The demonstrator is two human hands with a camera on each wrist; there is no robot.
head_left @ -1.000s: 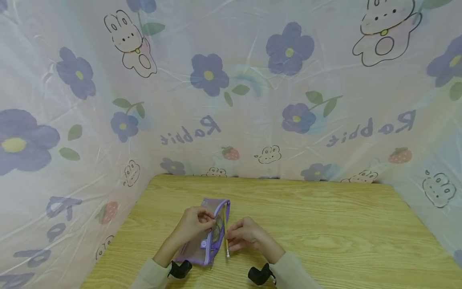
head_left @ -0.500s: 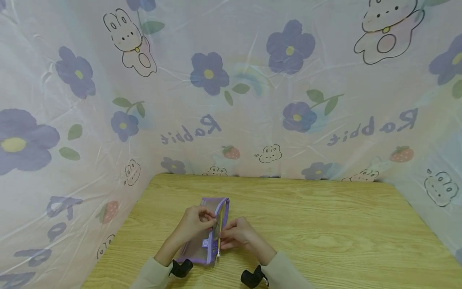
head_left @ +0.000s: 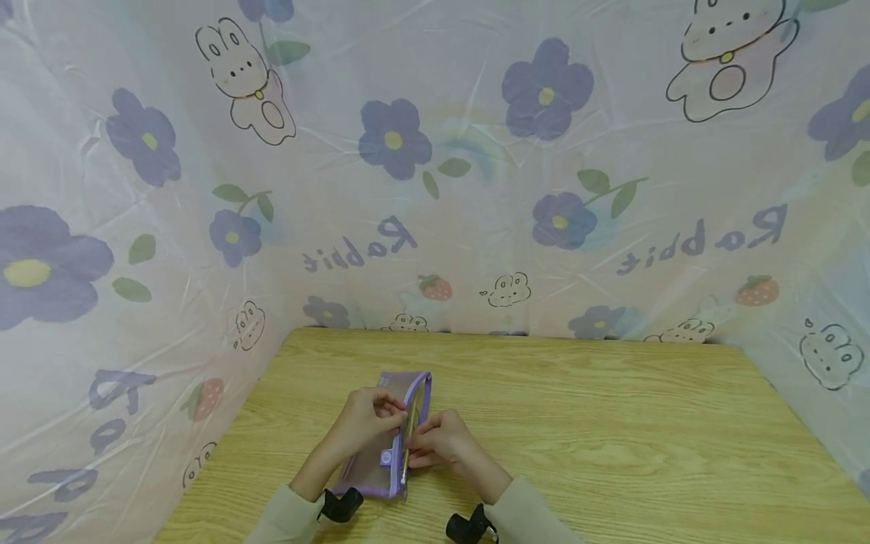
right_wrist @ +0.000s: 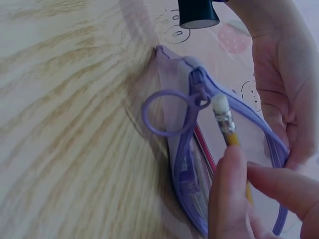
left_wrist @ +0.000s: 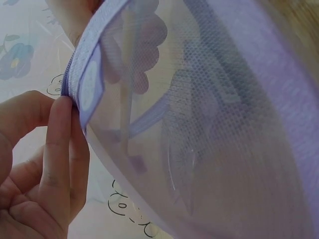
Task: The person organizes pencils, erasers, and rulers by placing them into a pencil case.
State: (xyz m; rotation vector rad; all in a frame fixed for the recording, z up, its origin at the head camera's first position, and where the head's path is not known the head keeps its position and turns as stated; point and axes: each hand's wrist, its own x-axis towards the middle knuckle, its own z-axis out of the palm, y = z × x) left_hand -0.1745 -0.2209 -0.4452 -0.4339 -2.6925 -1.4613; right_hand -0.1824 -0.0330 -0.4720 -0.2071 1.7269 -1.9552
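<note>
A purple-trimmed mesh pencil case [head_left: 367, 470] lies on the table with its zip undone along the right side. My left hand [head_left: 372, 412] pinches the near edge of its opening between thumb and fingers, lifting the mesh. In my right hand [head_left: 445, 440] is a yellow pencil [right_wrist: 231, 137], gripped close below its white eraser [right_wrist: 220, 103]. The pencil lies along the case's mouth, eraser end towards me; its other end is partly hidden behind the case's edge. A ring-shaped zip pull [right_wrist: 169, 113] hangs at the near end. Inside, a thin red item [right_wrist: 204, 147] shows.
The wood-grain table [head_left: 612, 438] stretches right and back from the case. A patterned cloth [head_left: 462, 204] hangs behind the table and at both sides. Black wrist cameras [head_left: 342, 505] sit at both cuffs.
My right hand has moved left with the pencil, from beside the case to within its open mouth. The left hand has kept its hold on the edge.
</note>
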